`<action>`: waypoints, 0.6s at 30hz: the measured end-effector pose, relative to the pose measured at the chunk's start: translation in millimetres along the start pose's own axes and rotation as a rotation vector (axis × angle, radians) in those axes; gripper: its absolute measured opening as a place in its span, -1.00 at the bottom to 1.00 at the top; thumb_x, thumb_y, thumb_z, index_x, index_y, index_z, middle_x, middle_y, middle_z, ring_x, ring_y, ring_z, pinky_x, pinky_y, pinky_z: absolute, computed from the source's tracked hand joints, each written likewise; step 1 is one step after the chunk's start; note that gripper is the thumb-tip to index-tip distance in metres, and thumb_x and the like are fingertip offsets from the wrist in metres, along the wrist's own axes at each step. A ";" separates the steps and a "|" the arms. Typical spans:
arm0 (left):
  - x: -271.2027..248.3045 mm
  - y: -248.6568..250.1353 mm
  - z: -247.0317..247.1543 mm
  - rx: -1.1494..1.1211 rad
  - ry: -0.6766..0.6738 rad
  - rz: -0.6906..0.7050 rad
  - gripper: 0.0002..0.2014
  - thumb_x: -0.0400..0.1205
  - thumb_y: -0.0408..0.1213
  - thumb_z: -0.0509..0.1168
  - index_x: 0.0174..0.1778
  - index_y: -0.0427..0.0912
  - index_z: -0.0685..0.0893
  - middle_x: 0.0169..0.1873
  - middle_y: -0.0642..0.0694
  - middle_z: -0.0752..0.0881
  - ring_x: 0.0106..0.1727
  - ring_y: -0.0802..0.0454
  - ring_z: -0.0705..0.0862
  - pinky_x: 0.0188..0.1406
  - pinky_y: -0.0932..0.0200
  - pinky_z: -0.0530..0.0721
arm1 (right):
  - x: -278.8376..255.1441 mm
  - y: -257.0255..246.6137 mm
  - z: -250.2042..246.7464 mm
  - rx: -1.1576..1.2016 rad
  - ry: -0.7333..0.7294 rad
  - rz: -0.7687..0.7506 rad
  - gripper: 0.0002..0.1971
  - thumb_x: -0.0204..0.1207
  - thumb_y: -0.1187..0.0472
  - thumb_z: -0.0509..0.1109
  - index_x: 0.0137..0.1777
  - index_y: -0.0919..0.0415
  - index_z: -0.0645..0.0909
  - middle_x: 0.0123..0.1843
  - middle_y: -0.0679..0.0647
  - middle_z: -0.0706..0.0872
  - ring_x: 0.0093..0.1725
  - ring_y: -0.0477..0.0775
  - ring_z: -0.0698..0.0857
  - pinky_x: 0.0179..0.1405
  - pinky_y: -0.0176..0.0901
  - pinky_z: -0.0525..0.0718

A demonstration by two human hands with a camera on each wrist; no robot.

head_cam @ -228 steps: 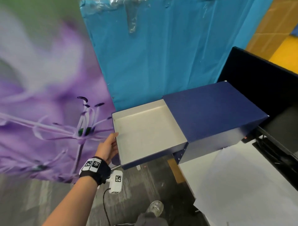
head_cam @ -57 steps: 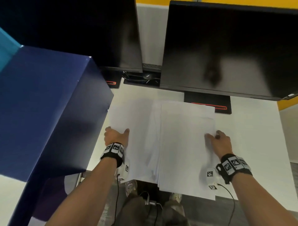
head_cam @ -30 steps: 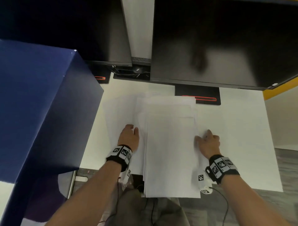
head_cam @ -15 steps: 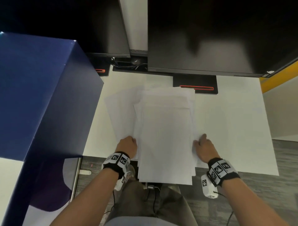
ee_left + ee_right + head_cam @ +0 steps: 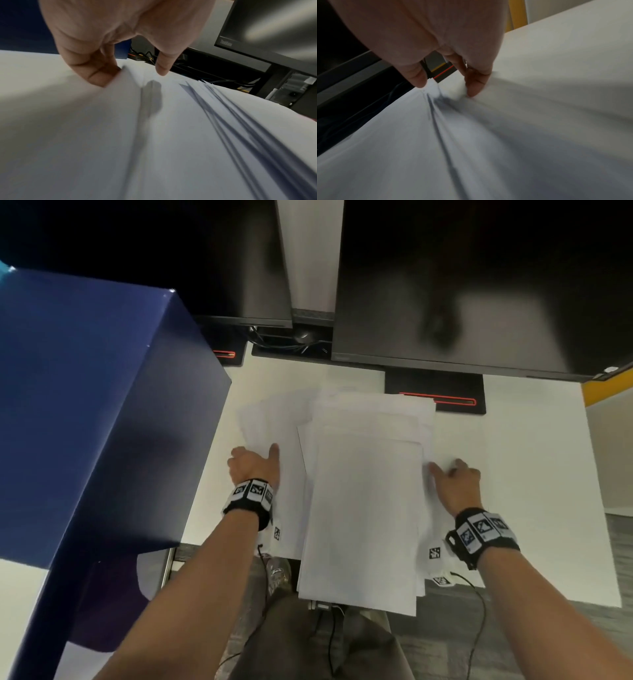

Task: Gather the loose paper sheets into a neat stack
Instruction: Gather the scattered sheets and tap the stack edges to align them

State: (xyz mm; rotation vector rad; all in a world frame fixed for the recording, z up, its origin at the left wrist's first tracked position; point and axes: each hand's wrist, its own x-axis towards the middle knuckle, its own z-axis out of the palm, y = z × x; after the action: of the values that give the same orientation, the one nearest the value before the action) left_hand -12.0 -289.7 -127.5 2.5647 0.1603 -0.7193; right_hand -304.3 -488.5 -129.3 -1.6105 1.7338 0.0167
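Midway through the tidy-up: most paper sheets (image 5: 363,508) overlap in a rough, fanned pile at the desk's (image 5: 534,474) near edge, some splayed left. The left hand (image 5: 253,465) pinches their left edge, thumb on top; the right hand (image 5: 454,479) nips the right edge between curled fingers.

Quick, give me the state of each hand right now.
Left hand: fingers curled at the left edge of the offset paper sheets, thumb on top, gripping them.
Right hand: fingers curled, pinching the right edge of the main paper stack.
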 end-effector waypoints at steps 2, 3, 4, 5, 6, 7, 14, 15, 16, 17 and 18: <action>2.8 18.5 4.2 0.050 -0.104 0.029 -0.25 0.57 0.19 0.32 0.48 -0.35 0.43 0.39 -0.35 0.58 0.33 -0.36 0.62 0.25 -0.11 0.61 | 7.5 -22.6 14.4 -0.015 -0.032 -0.028 -0.32 0.55 -0.14 0.34 0.50 0.36 0.41 0.49 0.35 0.36 0.36 0.44 0.52 0.46 0.20 0.49; 2.7 25.2 7.7 0.086 -0.164 0.075 -0.32 0.61 0.15 0.30 0.44 -0.37 0.50 0.36 -0.35 0.62 0.29 -0.34 0.66 0.17 -0.05 0.64 | 8.8 -33.2 22.6 -0.030 -0.038 -0.044 -0.35 0.55 -0.09 0.34 0.51 0.34 0.40 0.48 0.35 0.35 0.39 0.46 0.49 0.47 0.23 0.48; 2.8 29.3 13.0 0.101 -0.217 0.133 -0.40 0.64 0.12 0.28 0.36 -0.36 0.59 0.29 -0.34 0.68 0.20 -0.30 0.70 0.05 0.02 0.66 | 9.0 -42.9 30.6 -0.040 -0.044 -0.058 -0.38 0.56 -0.03 0.34 0.52 0.32 0.38 0.48 0.37 0.36 0.41 0.48 0.47 0.47 0.26 0.48; 0.6 32.8 17.8 0.089 -0.257 0.188 -0.48 0.65 0.10 0.26 0.26 -0.32 0.66 0.21 -0.30 0.74 0.07 -0.25 0.73 -0.06 0.10 0.65 | 9.3 -51.6 38.0 -0.040 -0.051 -0.078 -0.40 0.56 0.03 0.34 0.53 0.31 0.38 0.46 0.38 0.38 0.41 0.49 0.48 0.46 0.28 0.49; -1.0 34.7 21.6 0.050 -0.282 0.223 -0.52 0.65 0.10 0.25 0.17 -0.28 0.70 0.14 -0.27 0.77 -0.04 -0.20 0.72 -0.12 0.13 0.64 | 8.6 -58.8 43.5 -0.029 -0.063 -0.096 -0.43 0.56 0.08 0.33 0.53 0.29 0.39 0.44 0.38 0.42 0.39 0.49 0.51 0.45 0.28 0.51; -2.1 34.7 23.4 0.011 -0.292 0.236 -0.53 0.64 0.11 0.25 0.14 -0.26 0.70 0.11 -0.24 0.78 -0.07 -0.17 0.71 -0.11 0.14 0.64 | 7.6 -63.4 47.8 -0.008 -0.078 -0.117 -0.45 0.54 0.10 0.32 0.51 0.28 0.41 0.40 0.38 0.46 0.35 0.47 0.55 0.42 0.28 0.54; 20.5 -6.5 -13.4 -0.136 -0.215 0.100 -0.66 0.58 0.00 0.40 0.12 -0.19 0.70 -0.06 -0.01 0.62 0.02 -0.06 0.60 0.04 0.18 0.51 | 2.2 -34.9 32.4 -0.092 -0.036 -0.075 -0.60 0.63 0.07 0.25 0.22 0.44 0.51 0.31 0.43 0.48 0.12 0.41 0.60 0.26 0.13 0.59; 20.5 -13.4 -13.2 -0.062 -0.224 0.123 -0.76 0.57 0.00 0.40 -0.12 -0.12 0.67 -0.19 -0.01 0.63 -0.05 -0.08 0.61 -0.04 0.18 0.52 | -3.9 -30.7 34.3 -0.130 -0.049 -0.090 -0.61 0.66 0.10 0.23 0.25 0.46 0.50 0.30 0.45 0.50 0.11 0.39 0.60 0.19 0.06 0.57; 19.9 -17.4 -10.5 -0.013 -0.226 0.133 -0.74 0.57 0.00 0.40 -0.25 -0.11 0.63 -0.27 -0.02 0.64 -0.09 -0.11 0.63 -0.08 0.17 0.55 | -11.3 -29.3 38.2 -0.178 -0.064 -0.107 -0.61 0.69 0.12 0.20 0.31 0.46 0.47 0.30 0.46 0.50 0.14 0.40 0.59 0.12 0.04 0.54; 13.7 -16.3 -9.5 -0.004 -0.233 0.152 -0.74 0.57 0.00 0.40 -0.26 -0.11 0.65 -0.27 -0.04 0.68 -0.09 -0.14 0.66 -0.08 0.16 0.59 | -18.7 -29.4 43.8 -0.220 -0.085 -0.129 -0.60 0.71 0.15 0.18 0.39 0.45 0.43 0.33 0.46 0.50 0.20 0.42 0.58 0.09 0.04 0.51; 8.6 -15.6 -5.4 -0.019 -0.247 0.161 -0.76 0.58 -0.01 0.40 -0.22 -0.13 0.69 -0.22 -0.07 0.71 -0.08 -0.16 0.68 -0.08 0.18 0.60 | -25.8 -30.6 50.2 -0.249 -0.117 -0.144 -0.57 0.72 0.18 0.15 0.48 0.46 0.36 0.38 0.47 0.49 0.28 0.44 0.55 0.11 0.04 0.50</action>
State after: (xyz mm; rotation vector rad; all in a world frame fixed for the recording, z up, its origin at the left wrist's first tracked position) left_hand -5.7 -273.5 -134.2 2.4115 -0.1172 -0.9564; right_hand -254.7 -448.5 -137.4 -1.8724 1.5716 0.2615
